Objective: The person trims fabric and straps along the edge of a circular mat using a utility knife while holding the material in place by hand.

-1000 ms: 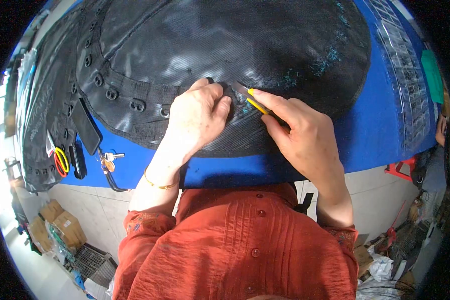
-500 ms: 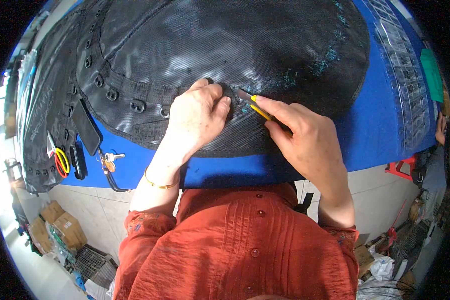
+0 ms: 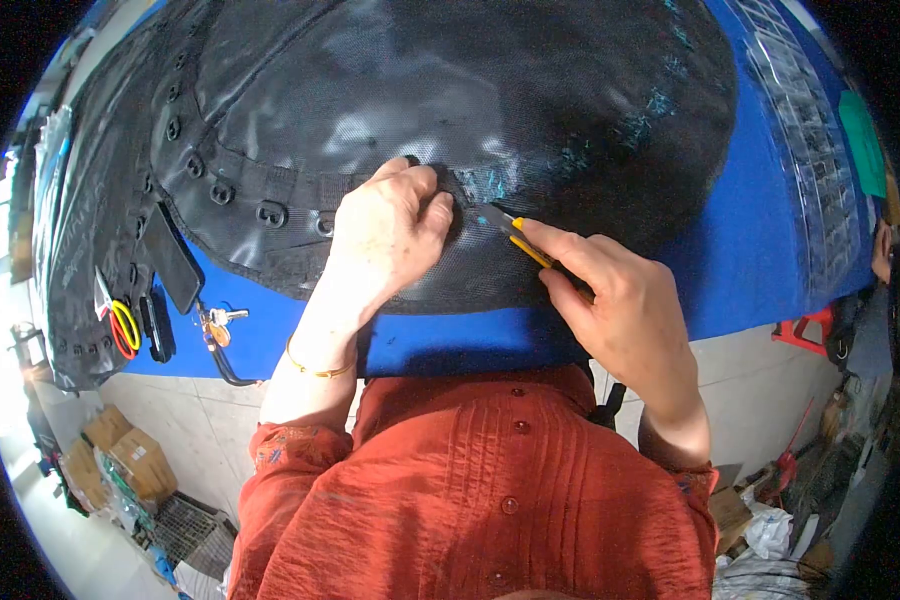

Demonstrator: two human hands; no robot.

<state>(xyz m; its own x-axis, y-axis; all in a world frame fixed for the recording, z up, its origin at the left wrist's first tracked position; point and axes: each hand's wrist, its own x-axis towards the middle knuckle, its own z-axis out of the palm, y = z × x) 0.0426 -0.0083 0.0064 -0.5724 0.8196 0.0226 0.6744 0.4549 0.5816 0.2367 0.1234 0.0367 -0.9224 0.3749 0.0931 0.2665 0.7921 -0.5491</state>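
A broad piece of black mesh fabric (image 3: 400, 100) lies over the table, its lower edge curved. Along it runs a strip of black webbing (image 3: 270, 182) with several black plastic loops (image 3: 270, 213). My left hand (image 3: 395, 225) is closed on the webbing near the middle; the fingertips are hidden beneath it. My right hand (image 3: 625, 310) grips a yellow utility knife (image 3: 530, 250), blade out and pointing up-left at the fabric just right of my left hand. Teal thread bits (image 3: 635, 127) are scattered on the fabric beyond the blade.
Blue cloth (image 3: 740, 270) covers the table. At left lie scissors (image 3: 122, 325), a black phone-like slab (image 3: 173, 258) and keys (image 3: 220, 318). Clear plastic packs (image 3: 795, 130) line the right side. A red stool (image 3: 805, 330) and cardboard boxes (image 3: 135, 460) stand on the floor.
The knife and my right hand have moved down and slightly right, drawing the blade away from the webbing line. More teal thread shows beside my left hand, which has shifted slightly left.
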